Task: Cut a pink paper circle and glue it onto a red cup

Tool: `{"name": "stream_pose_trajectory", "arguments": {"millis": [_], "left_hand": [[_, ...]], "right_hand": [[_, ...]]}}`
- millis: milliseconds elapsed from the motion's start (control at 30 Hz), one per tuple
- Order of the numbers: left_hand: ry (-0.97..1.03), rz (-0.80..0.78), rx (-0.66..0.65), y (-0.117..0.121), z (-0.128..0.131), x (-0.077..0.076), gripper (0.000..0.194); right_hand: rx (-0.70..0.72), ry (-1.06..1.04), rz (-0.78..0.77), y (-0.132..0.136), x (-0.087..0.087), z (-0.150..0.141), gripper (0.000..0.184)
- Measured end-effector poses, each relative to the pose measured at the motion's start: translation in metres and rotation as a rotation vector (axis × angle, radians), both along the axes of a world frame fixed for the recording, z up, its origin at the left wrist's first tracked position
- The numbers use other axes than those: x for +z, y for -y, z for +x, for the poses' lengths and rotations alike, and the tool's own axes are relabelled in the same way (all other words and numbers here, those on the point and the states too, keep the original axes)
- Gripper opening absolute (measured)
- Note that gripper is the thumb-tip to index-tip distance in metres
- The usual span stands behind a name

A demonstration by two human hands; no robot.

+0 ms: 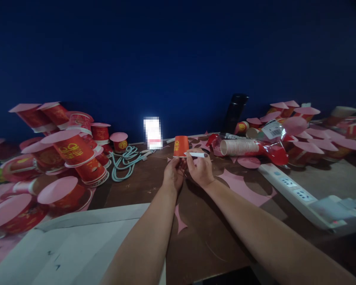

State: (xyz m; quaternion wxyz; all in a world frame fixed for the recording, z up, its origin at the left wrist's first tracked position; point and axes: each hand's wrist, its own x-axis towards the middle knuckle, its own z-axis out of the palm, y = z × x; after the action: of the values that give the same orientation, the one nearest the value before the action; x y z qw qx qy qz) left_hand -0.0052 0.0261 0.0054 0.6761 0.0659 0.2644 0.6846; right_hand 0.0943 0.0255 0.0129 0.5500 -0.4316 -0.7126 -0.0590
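Observation:
A red paper cup [180,145] with yellow lettering stands in front of me, its wider end apparently facing down. My left hand [174,173] holds it low down, with the fingers closed around its lower edge and partly hidden. In my right hand [201,168] is a white marker pen [198,154], pinched between the fingers. The pen's left end points at the cup's lower right side; whether it touches the cup, I cannot tell. Pink paper scraps [243,186] with curved cut edges lie beside my right forearm.
Red cups topped with pink paper discs crowd the left [72,148] and right [307,150]. A stack of paper cups [240,147] lies in plastic wrap before a black bottle [235,113]. Around are a power strip [293,194], a coiled cable [126,162], a bright screen [152,132] and white sheets [86,245].

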Motion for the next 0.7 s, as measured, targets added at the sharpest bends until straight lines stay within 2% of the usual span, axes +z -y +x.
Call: {"name": "stream_pose_trajectory", "arguments": {"millis": [700], "left_hand": [[-0.007, 0.0, 0.006, 0.0012, -0.0011, 0.0001, 0.014]], "right_hand": [[0.007, -0.027, -0.01, 0.0009, 0.0021, 0.0025, 0.012]]}}
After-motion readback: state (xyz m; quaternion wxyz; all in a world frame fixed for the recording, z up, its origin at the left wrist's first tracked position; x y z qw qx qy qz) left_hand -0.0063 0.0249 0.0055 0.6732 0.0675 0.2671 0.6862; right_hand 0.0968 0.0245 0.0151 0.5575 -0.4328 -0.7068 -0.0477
